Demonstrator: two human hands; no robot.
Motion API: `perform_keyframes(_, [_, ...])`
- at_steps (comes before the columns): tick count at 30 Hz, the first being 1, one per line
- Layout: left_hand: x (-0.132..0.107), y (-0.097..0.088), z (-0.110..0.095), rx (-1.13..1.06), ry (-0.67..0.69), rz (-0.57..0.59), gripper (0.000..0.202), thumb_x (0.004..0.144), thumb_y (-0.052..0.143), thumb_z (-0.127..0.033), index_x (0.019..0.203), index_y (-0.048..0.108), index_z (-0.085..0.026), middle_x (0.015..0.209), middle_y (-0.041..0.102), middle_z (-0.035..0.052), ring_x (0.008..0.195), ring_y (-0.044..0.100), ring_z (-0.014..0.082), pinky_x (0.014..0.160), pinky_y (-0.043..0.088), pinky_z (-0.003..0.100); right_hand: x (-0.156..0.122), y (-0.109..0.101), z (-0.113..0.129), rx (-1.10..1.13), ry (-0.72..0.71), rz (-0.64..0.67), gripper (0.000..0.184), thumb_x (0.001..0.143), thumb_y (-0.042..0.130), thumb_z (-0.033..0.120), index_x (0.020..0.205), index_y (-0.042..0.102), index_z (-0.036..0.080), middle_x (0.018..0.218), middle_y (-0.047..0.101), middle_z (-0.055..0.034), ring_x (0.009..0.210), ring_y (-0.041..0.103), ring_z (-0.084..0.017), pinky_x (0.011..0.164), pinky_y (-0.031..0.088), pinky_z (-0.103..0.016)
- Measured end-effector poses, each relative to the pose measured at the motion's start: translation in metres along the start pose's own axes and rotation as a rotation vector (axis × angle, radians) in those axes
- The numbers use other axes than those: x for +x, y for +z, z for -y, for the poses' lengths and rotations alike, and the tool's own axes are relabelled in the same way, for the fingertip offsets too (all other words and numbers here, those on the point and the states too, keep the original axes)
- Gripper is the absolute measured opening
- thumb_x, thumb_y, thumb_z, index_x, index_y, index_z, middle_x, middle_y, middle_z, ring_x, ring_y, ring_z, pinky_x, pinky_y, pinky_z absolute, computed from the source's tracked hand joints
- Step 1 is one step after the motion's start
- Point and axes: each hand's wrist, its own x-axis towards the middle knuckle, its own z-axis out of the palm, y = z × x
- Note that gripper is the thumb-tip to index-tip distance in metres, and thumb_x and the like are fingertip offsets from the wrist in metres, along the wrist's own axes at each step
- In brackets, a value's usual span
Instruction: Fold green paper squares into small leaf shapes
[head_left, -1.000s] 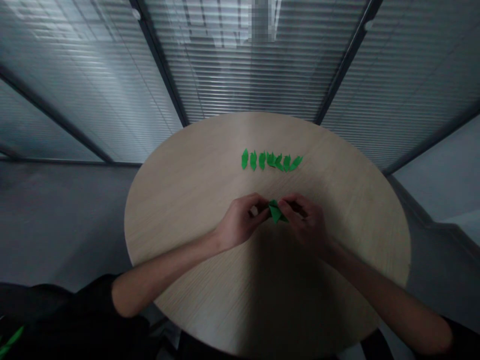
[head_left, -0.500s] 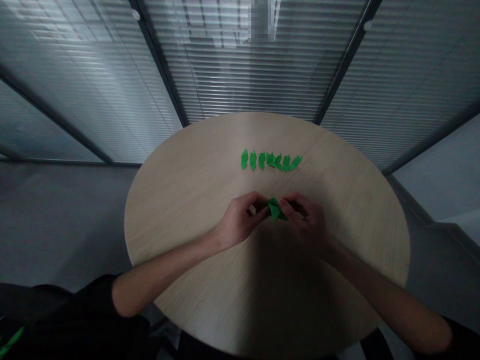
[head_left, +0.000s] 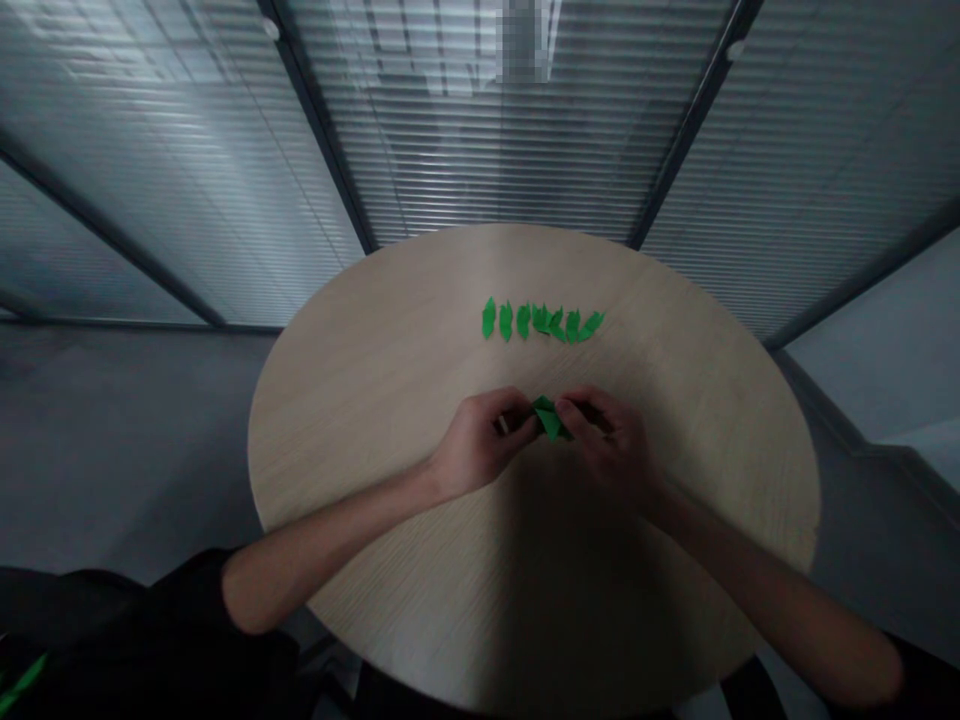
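A small piece of folded green paper (head_left: 551, 422) is pinched between my two hands, above the middle of the table. My left hand (head_left: 484, 440) grips its left edge between thumb and fingers. On the other side, my right hand (head_left: 611, 440) pinches the right part, and its fingers cover some of the paper. Creased flaps with a pointed lower end show between the fingertips. Beyond the hands, several folded green paper pieces (head_left: 523, 322) lie side by side in a row, the right-hand ones closer together and slanted.
The round wooden table (head_left: 360, 370) stands against glass panels with blinds (head_left: 487, 180) and dark frames. My shadow falls across its near part. Grey floor (head_left: 172, 440) shows on the left. Something bright green (head_left: 24, 680) sits at the lower left corner.
The folded green paper has shifted very slightly left and its flaps sit at a slightly different angle. Both hands keep their hold; the row of pieces stays put.
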Motion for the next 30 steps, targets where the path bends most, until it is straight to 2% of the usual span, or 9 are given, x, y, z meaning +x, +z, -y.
perform_keyframes(4, [0.001, 0.000, 0.005, -0.024, -0.026, -0.008, 0.028, 0.096, 0.065, -0.035, 0.075, 0.060, -0.017, 0.066, 0.051, -0.0041, 0.061, 0.043, 0.0098, 0.056, 0.034, 0.022, -0.001, -0.003, -0.002, -0.029, 0.006, 0.021, 0.022, 0.104, 0.061, 0.041, 0.106, 0.071, 0.022, 0.090, 0.075, -0.0042, 0.074, 0.072, -0.016, 0.065, 0.059, -0.028])
perform_keyframes(9, [0.003, -0.003, 0.006, 0.026, -0.039, 0.000, 0.023, 0.096, 0.064, -0.036, 0.084, 0.065, -0.016, 0.066, 0.050, -0.0047, 0.060, 0.040, 0.0100, 0.055, 0.031, 0.023, 0.000, -0.005, 0.001, -0.154, -0.225, 0.067, 0.028, 0.095, 0.072, 0.039, 0.118, 0.065, 0.025, 0.109, 0.068, -0.0071, 0.094, 0.070, -0.021, 0.078, 0.063, -0.036])
perform_keyframes(11, [0.003, -0.003, 0.005, 0.046, -0.046, 0.000, 0.023, 0.096, 0.063, -0.036, 0.085, 0.066, -0.016, 0.066, 0.049, -0.0051, 0.060, 0.040, 0.0100, 0.055, 0.030, 0.023, 0.000, -0.005, 0.001, -0.172, -0.254, 0.070, 0.028, 0.095, 0.073, 0.036, 0.119, 0.064, 0.026, 0.108, 0.066, -0.0061, 0.092, 0.069, -0.020, 0.078, 0.064, -0.035])
perform_keyframes(17, [0.002, -0.002, 0.004, 0.040, -0.068, -0.006, 0.023, 0.096, 0.065, -0.035, 0.082, 0.065, -0.016, 0.064, 0.049, -0.0057, 0.058, 0.041, 0.0096, 0.053, 0.030, 0.022, 0.000, -0.002, 0.001, -0.156, -0.207, 0.035, 0.018, 0.096, 0.068, 0.024, 0.114, 0.063, 0.026, 0.103, 0.065, -0.0035, 0.086, 0.070, -0.018, 0.075, 0.066, -0.033])
perform_keyframes(25, [0.001, -0.002, 0.000, -0.014, -0.124, 0.017, 0.021, 0.095, 0.069, -0.035, 0.090, 0.070, -0.015, 0.063, 0.056, -0.0039, 0.056, 0.048, 0.0096, 0.050, 0.033, 0.022, -0.001, -0.002, -0.002, -0.176, -0.216, 0.030, 0.018, 0.094, 0.066, 0.021, 0.112, 0.064, 0.025, 0.101, 0.067, -0.0035, 0.085, 0.069, -0.017, 0.074, 0.065, -0.032])
perform_keyframes(30, [0.001, -0.002, -0.006, -0.098, -0.097, 0.047, 0.023, 0.095, 0.068, -0.037, 0.099, 0.071, -0.015, 0.071, 0.061, -0.0019, 0.059, 0.050, 0.0096, 0.052, 0.038, 0.021, 0.000, -0.004, -0.002, -0.216, -0.211, -0.057, 0.012, 0.094, 0.067, 0.022, 0.106, 0.065, 0.025, 0.096, 0.069, -0.0028, 0.082, 0.069, -0.018, 0.074, 0.062, -0.033])
